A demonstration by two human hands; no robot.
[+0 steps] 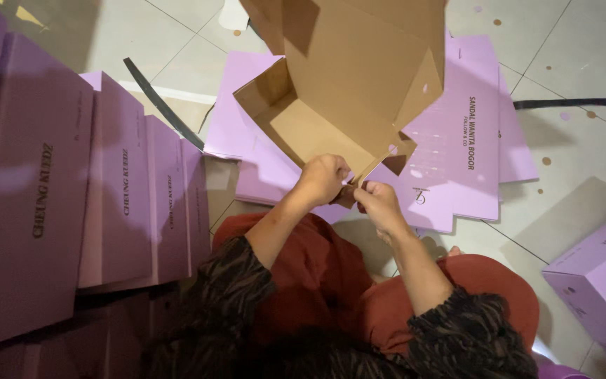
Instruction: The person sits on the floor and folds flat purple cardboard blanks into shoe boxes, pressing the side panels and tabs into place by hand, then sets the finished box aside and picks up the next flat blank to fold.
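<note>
Both hands, left [322, 179] and right [379, 202], grip clamped on the half-folded carton's [345, 91] bottom edge, lilac stacks [99, 189] crowding left.

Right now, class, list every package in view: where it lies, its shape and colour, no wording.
Half-folded box: held by left hand and right hand, brown inside.
Folded boxes: row at left, lilac, rectangular.
Flat blanks: floor ahead, lilac sheets.
Made-up box: lower right, lilac.
</note>
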